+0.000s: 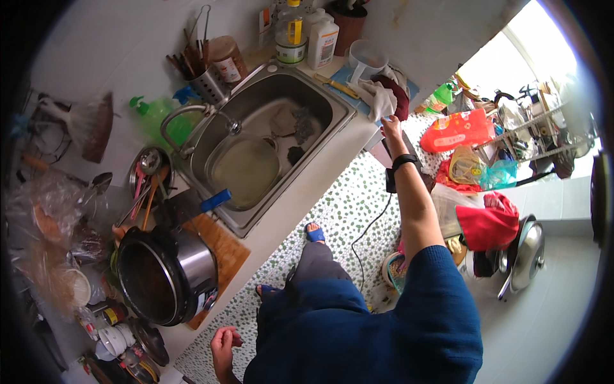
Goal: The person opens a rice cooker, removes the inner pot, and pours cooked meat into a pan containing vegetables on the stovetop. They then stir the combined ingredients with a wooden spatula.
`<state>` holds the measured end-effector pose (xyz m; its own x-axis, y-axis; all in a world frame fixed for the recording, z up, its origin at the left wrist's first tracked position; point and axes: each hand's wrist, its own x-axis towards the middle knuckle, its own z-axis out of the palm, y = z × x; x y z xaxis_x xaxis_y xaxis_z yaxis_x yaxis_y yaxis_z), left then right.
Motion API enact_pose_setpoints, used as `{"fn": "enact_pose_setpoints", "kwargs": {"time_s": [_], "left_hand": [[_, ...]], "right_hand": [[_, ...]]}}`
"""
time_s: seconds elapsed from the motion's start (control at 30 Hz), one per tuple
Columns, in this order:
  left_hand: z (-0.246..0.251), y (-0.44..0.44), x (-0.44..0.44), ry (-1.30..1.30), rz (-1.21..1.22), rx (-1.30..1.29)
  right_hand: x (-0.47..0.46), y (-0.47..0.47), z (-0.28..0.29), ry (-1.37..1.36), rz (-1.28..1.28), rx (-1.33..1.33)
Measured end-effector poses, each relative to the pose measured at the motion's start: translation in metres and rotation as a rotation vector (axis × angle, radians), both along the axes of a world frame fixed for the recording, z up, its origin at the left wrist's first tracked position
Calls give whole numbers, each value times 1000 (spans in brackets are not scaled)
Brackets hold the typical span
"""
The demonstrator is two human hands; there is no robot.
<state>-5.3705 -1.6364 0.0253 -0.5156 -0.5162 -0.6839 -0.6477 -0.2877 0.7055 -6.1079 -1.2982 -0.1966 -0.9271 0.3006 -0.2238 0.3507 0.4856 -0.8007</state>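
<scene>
My right hand (392, 126) is stretched out at the counter's far right corner, at the edge of a white cloth (378, 98); whether its fingers grip the cloth I cannot tell. A dark red cloth (396, 91) lies beside the white one, near a clear plastic measuring jug (367, 60) and a yellow-handled knife (341, 88). Low at the left, my left hand (224, 343) hangs over the floor with fingers loosely curled, holding nothing that shows. Between them is a steel sink (312, 137) with a water-filled basin (244, 170) in it.
An electric pressure cooker pot (168, 276) stands open on a wooden cutting board (230, 254) at the left. A faucet (184, 113) arches over the sink. White bottles (322, 44) stand behind it. A black cable (357, 252) runs over the tiled floor. Bags and a rack (518, 134) crowd the right.
</scene>
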Motion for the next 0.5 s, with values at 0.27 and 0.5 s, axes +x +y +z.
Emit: {"fn": "enact_pose_setpoints", "kwargs": {"time_s": [0.27,0.5], "left_hand": [[4,34,-158,75,-210,-82],[-6,37,-269,141,-450,-93]], "right_hand": [[-34,-7,0,318,58,-258],[-37,5,34,174,215,173]]}}
